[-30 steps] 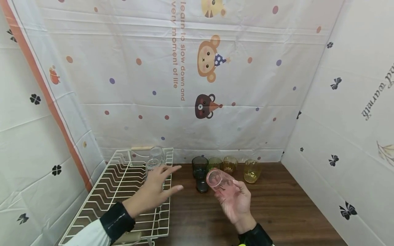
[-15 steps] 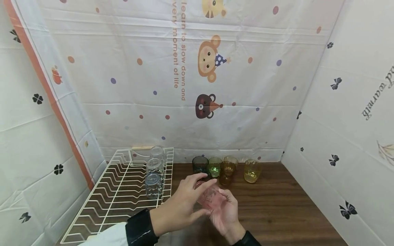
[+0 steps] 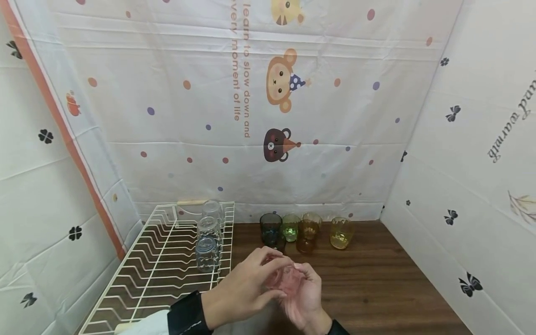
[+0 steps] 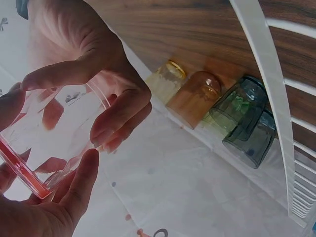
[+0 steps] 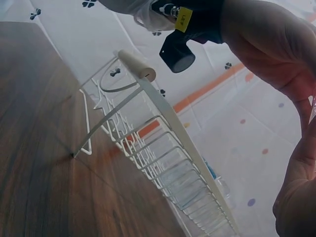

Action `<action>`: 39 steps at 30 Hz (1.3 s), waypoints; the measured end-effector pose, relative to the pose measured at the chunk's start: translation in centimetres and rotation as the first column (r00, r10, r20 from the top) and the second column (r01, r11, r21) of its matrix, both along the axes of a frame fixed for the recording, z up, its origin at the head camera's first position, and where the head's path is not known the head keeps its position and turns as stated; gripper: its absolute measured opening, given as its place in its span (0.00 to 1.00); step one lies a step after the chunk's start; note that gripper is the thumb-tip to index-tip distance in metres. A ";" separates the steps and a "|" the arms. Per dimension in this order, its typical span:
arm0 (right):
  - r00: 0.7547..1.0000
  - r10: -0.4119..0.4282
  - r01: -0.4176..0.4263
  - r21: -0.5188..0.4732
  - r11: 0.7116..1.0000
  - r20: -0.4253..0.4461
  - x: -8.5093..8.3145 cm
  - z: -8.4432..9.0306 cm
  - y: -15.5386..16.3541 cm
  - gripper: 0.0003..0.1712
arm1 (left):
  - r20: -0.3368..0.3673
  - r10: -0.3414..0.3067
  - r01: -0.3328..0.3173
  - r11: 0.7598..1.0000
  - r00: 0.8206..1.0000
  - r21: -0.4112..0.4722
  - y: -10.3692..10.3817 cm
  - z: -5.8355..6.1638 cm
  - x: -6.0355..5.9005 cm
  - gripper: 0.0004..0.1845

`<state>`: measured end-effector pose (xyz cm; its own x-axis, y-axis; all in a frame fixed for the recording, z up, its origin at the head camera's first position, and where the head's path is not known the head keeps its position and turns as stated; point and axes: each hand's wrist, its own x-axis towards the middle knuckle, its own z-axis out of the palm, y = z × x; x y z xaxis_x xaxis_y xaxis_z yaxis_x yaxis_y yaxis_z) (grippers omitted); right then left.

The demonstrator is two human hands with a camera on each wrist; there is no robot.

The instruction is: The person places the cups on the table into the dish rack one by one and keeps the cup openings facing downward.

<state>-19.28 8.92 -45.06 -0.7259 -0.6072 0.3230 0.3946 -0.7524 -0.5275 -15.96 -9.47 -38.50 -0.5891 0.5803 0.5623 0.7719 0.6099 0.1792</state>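
Note:
A clear pink glass (image 3: 284, 278) is held above the wooden table (image 3: 377, 279) between both hands. My left hand (image 3: 271, 275) grips it from the left, thumb and fingers curled round its side. From the right, my right hand (image 3: 307, 284) cradles the glass, its fingers curled round the wall. In the left wrist view the pink glass (image 4: 47, 148) lies on its side, its thick red base toward the left hand (image 4: 74, 197), while the right hand's fingers (image 4: 123, 108) wrap it from above.
A white wire dish rack (image 3: 142, 274) stands at the left with three clear glasses (image 3: 208, 242) in a row along its right side. A dark blue (image 3: 271, 228), a green (image 3: 290, 227), an amber (image 3: 309, 230) and a yellow glass (image 3: 341, 232) stand by the back wall.
My left hand left the rack, swung right and took hold of the pink glass. Both hands, with the glass, came lower and nearer to me.

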 end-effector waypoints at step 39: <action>0.774 -0.317 0.613 0.522 0.593 -0.549 -3.7 0.0 2.0 0.24 | 0.097 0.115 -0.121 0.991 0.989 0.057 -3.5 0.0 0.1 0.35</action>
<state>-23.00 10.93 -45.04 -0.8822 -0.3692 0.2921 -0.2402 -0.1807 -0.9538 -15.88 -12.98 -38.46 -0.7032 0.4692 0.5343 0.6732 0.6812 0.2877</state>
